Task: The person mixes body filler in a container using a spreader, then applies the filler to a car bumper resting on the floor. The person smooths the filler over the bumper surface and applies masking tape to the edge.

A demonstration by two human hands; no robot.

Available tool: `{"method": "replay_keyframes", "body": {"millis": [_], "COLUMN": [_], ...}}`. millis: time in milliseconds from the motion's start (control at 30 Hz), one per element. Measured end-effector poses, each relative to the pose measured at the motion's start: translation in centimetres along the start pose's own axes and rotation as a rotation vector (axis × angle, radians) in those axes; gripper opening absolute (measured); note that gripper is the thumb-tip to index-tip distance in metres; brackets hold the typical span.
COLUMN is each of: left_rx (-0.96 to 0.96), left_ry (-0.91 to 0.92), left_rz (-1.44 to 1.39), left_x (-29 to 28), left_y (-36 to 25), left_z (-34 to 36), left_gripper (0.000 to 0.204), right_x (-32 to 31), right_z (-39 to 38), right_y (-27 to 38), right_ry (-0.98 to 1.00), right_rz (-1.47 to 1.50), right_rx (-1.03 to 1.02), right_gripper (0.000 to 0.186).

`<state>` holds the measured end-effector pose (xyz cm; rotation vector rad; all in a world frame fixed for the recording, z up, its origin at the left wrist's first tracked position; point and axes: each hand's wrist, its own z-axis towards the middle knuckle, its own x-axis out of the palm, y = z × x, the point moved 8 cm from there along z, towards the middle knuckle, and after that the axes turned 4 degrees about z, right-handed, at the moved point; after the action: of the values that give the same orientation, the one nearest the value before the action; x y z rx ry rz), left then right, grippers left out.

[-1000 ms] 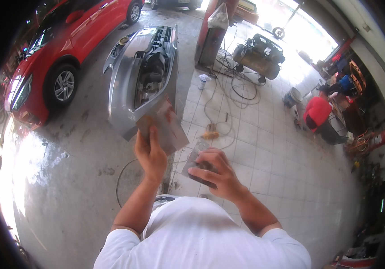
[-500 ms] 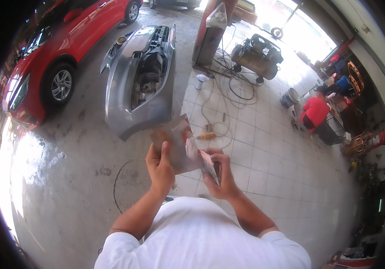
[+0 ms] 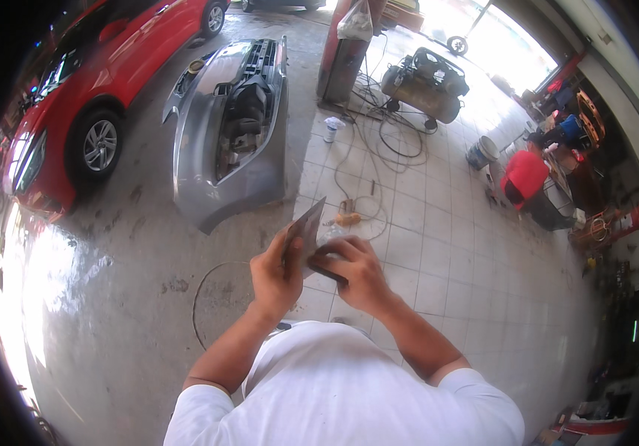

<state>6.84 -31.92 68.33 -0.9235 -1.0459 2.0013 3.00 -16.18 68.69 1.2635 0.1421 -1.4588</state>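
In front of my chest, my left hand (image 3: 273,276) grips a thin, flat mixing plate (image 3: 308,223), which is tipped up so that it shows nearly edge-on. Close against its right side, my right hand (image 3: 362,273) is closed around a flat putty spreader (image 3: 327,272). The spreader's edge lies at the plate's lower part, but fingers hide where they meet. Pink putty was visible on both a moment ago; the tilt now hides most of it. Beyond my hands, a grey car bumper (image 3: 212,202) rests on the floor at the front left.
A red car (image 3: 148,63) stands at the far left. An orange power tool (image 3: 347,218) and its cord lie just ahead on the tiles, near a white-topped can (image 3: 331,131). Farther off are a lift post (image 3: 345,63), an air compressor (image 3: 424,89), a bucket (image 3: 483,152) and a person in red (image 3: 525,178).
My left hand has turned the plate from facing me to nearly edge-on. My right hand has rolled over, back of the hand upward, bringing the spreader left against the plate.
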Motion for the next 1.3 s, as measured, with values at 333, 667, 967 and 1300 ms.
{"method": "replay_keyframes", "body": {"millis": [333,667,967,1300], "left_rx": [-0.493,-0.25,0.053,0.12], "left_ry": [-0.22,-0.136,-0.066,0.028], "left_rz": [-0.651,-0.211,-0.002,-0.005], "left_x": [-1.5,-1.5,-2.7,-2.1], "left_y": [4.0,4.6,-0.5,-2.8], "left_z": [1.5,-1.8,0.9,1.6], "left_gripper": [0.028,0.025,0.025,0.022], "right_x": [-1.1,-2.2,-0.5,-3.4], "right_z": [-0.1,-0.2,-1.3,0.0], "right_y": [2.8,-0.8,2.0,3.2], "right_ry": [-0.184,-0.061,-0.056,-0.207], "right_rz": [0.317,-0.157,-0.102,-0.166], "right_rx": [-0.143,0.013,-0.037,-0.049], "right_gripper": [0.06,0.064,0.066,0.067]}}
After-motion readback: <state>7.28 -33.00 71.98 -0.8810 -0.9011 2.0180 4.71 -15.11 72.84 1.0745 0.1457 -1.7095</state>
